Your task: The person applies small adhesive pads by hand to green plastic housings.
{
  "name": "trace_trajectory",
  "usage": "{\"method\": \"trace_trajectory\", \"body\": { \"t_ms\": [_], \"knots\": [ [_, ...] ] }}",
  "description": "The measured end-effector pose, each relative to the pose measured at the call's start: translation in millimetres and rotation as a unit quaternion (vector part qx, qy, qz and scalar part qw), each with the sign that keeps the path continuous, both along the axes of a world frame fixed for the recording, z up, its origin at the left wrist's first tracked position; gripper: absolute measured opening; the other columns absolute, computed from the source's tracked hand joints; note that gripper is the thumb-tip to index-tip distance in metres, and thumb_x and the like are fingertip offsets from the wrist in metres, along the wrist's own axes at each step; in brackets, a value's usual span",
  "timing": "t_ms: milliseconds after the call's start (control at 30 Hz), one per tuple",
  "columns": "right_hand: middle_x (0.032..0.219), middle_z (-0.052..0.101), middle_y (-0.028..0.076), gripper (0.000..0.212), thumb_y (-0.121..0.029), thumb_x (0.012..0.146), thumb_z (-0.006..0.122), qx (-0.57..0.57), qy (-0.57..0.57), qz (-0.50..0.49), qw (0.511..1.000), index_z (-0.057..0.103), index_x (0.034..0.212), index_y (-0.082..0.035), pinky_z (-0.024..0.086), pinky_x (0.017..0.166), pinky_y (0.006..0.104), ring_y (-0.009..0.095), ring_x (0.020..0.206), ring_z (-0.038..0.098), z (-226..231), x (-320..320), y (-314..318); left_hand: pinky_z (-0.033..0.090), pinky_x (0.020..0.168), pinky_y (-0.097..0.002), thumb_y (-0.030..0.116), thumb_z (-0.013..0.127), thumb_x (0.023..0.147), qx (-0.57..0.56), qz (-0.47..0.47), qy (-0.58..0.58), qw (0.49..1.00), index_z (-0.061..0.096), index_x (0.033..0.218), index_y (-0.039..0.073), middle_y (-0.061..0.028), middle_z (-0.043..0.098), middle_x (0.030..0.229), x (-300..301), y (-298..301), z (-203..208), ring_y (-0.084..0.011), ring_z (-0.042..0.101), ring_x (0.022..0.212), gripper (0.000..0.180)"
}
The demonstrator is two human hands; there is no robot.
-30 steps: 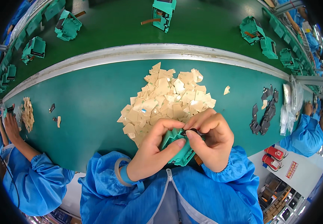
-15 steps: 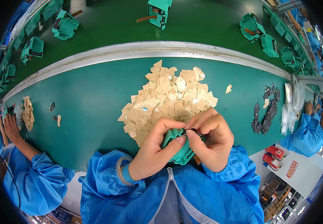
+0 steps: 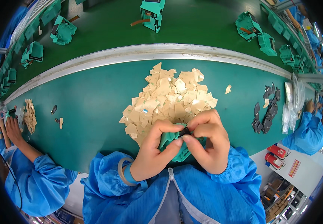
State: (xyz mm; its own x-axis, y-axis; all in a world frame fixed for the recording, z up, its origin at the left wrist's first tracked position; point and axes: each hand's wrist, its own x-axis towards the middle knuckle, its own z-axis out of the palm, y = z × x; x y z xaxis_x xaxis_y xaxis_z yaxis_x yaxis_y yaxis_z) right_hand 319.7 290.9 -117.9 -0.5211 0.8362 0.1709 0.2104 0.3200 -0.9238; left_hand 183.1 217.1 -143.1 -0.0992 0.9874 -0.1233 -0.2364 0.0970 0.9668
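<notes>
Fingers [image 3: 172, 149] bent, holding a green plastic case [image 3: 182, 155] with the left hand [image 3: 151, 154] and pinching a small black piece [image 3: 185, 131] with the right hand [image 3: 210, 147], right at the top of the case, with left fingertips close by it, near the close edge of the green surface [image 3: 90, 115]. Just past both hands, lots of tan scraps [image 3: 169, 97] in a big heap, with one lone scrap [image 3: 228, 89] off to the right. Farther right, black parts [image 3: 269, 116] in a clump beside clear plastic bags [image 3: 289, 108], and beyond a long silver rail [image 3: 161, 52], more green cases [image 3: 154, 6] dotted along a darker green strip [image 3: 109, 31]
</notes>
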Motion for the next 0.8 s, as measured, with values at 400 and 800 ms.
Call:
{"method": "trace_trajectory", "body": {
  "t_ms": [400,800],
  "knots": [
    [0.079,0.053,0.006,0.025,-0.003,0.069,0.072,-0.11,-0.008,0.024,0.994,0.052,0.084,-0.004,0.041,0.058,0.0287,0.019,0.07,0.051,18.7,15.9,5.9,0.038,0.072,-0.0241,-0.002,0.056,0.082,0.058,-0.044,0.01,0.997,0.047,0.108,0.004,-0.007,0.05,0.095,-6.6,-0.1,0.5,-0.0122,0.048,0.083,0.028],
    [0.067,0.05,0.002,0.025,-0.006,0.068,0.074,-0.179,0.016,0.061,0.982,0.052,0.079,-0.007,0.038,0.062,0.0292,0.017,0.064,0.048,25.2,4.4,3.4,0.042,0.064,-0.0288,0.01,0.069,0.076,0.171,-0.018,0.104,0.98,0.041,0.112,0.001,-0.0171,0.053,0.095,-16.6,-16.8,-9.7,-0.0169,0.053,0.077,0.046]
  ]
}}
